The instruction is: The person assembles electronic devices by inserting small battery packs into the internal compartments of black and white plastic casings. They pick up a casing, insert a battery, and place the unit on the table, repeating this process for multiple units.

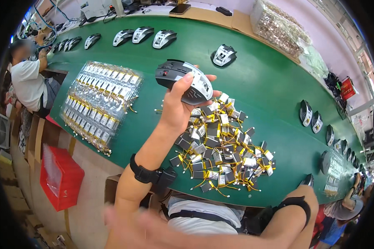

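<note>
My left hand (176,108) is raised over the green table, closed around a computer mouse (183,76). Its thumb lies across the near side, and its fingertips show at the far right side. The mouse has a dark shell with a small red spot, and a pale grey part with cut-outs. My right hand (143,227) is a blur low in the picture, in front of my body and beside my left forearm. Its fingers are too smeared to read. Just below the held mouse lies a loose heap of small battery packs (224,155) with yellow tape and thin wires.
Clear plastic trays of batteries (97,103) lie left on the green table (274,99). Several similar mice (165,39) line the far side, and others (317,122) stand right. A red bin (66,182) is on the floor. One person (29,79) sits left; others are right.
</note>
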Action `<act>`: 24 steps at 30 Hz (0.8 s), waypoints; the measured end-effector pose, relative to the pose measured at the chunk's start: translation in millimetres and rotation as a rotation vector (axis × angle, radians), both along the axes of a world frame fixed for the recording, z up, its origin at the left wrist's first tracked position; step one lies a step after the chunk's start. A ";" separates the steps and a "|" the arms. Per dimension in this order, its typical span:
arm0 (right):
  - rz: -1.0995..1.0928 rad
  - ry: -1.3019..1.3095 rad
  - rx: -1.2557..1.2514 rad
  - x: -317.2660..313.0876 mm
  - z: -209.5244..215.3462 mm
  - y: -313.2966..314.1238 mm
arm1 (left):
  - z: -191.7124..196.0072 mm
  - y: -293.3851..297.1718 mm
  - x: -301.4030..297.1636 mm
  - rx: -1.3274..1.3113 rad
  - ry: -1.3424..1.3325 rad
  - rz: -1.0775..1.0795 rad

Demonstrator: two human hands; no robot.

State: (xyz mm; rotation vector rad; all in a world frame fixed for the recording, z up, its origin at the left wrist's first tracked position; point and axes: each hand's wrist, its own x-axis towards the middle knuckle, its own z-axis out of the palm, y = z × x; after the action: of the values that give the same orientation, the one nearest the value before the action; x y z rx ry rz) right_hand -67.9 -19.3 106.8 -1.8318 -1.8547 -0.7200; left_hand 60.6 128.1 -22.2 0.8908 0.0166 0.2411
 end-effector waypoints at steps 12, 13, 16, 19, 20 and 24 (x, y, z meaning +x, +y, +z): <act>0.327 0.231 -0.053 48.1 -14.6 2.3 | 4.0 -1.9 -3.5 0.040 -0.020 -0.005; 0.349 0.298 -0.055 64.0 -15.3 2.2 | 5.0 -1.9 -3.0 0.038 -0.026 0.006; 0.217 0.526 -0.023 131.9 -14.4 3.9 | 2.1 15.3 0.3 -0.023 -0.040 0.186; -0.450 0.593 -0.289 212.4 -33.8 2.5 | -5.5 37.5 5.1 -0.027 -0.045 0.371; -0.530 0.599 -0.276 235.0 -56.9 -6.0 | -9.5 39.2 10.3 -0.072 -0.011 0.348; -0.654 0.841 -0.210 270.6 -120.5 -3.8 | -18.4 39.9 12.5 -0.195 0.100 0.258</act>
State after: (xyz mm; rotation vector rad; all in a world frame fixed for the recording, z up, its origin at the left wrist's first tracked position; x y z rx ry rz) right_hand 202.7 -23.1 -13.6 -2.3817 -0.8110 0.1093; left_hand 73.1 168.1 -40.6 0.7046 0.2459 0.4282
